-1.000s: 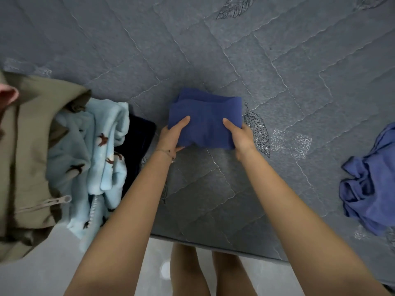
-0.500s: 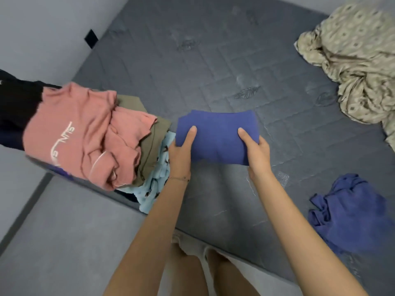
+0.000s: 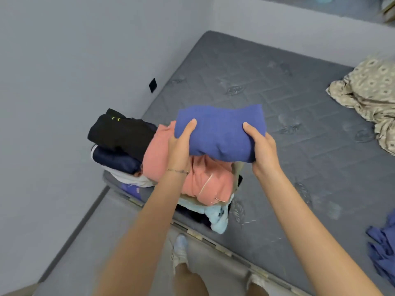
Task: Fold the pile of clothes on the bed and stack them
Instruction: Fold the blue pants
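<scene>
Folded blue soft cloth was up in the air, held by both hands over the near left corner of the grey quilted bed. Its long side ran from left to right, and it lay almost flat, with the far edge tipped up a little. The left hand was closed on the left end, with the thumb on top and the fingers tucked under. The right hand was closed on the right end in the same way. Each grip was curled snug around the cloth, so neither hand was open.

Just below the blue cloth sat a stack of clothes on the bed corner. A pink top lay at the top of it, right under the blue cloth. I could not tell if the two were touching. A black folded piece lay to the left of the pink one, with a dark navy piece beneath it. A light blue fuzzy piece stuck out at the bottom, near the edge of the bed.

Far off to the right, a crumpled beige patterned cloth lay on the bed. A crumpled blue garment lay at the near right edge, well apart from the stack. A thin bracelet ringed the left wrist.
</scene>
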Action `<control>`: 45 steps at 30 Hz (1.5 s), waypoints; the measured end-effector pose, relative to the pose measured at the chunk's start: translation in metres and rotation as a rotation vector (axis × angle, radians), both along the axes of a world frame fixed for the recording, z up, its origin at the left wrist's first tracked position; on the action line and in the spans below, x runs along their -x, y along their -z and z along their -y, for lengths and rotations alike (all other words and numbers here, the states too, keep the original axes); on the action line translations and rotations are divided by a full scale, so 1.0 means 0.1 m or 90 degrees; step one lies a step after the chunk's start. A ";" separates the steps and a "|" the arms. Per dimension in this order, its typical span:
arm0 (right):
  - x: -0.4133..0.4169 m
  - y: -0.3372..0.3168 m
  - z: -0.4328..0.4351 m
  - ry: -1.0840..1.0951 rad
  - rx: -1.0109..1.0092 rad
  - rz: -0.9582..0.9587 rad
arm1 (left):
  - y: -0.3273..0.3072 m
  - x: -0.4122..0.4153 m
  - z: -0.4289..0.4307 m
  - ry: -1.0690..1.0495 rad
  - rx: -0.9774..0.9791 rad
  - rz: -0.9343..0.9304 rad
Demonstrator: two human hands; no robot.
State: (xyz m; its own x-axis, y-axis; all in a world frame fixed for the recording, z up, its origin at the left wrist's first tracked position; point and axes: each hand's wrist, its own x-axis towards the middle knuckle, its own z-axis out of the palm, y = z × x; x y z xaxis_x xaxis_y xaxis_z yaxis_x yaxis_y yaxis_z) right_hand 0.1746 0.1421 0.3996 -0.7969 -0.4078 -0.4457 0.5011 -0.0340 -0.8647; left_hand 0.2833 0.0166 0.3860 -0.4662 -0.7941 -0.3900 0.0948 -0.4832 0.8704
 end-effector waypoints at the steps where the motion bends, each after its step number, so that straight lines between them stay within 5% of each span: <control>1: -0.12 -0.02 0.17 -0.005 0.000 0.003 | -0.02 -0.15 0.19 0.003 0.014 0.006; 24: -1.18 0.48 2.63 -0.103 -0.013 0.162 | 0.43 -1.37 2.93 -0.002 0.006 0.061; 36: -1.56 1.27 3.68 0.052 -0.184 0.127 | 1.14 -1.55 4.11 0.218 -0.026 0.149; 45: -1.77 1.58 3.61 -0.014 -0.400 -0.035 | 1.59 -1.64 4.12 0.264 0.146 0.349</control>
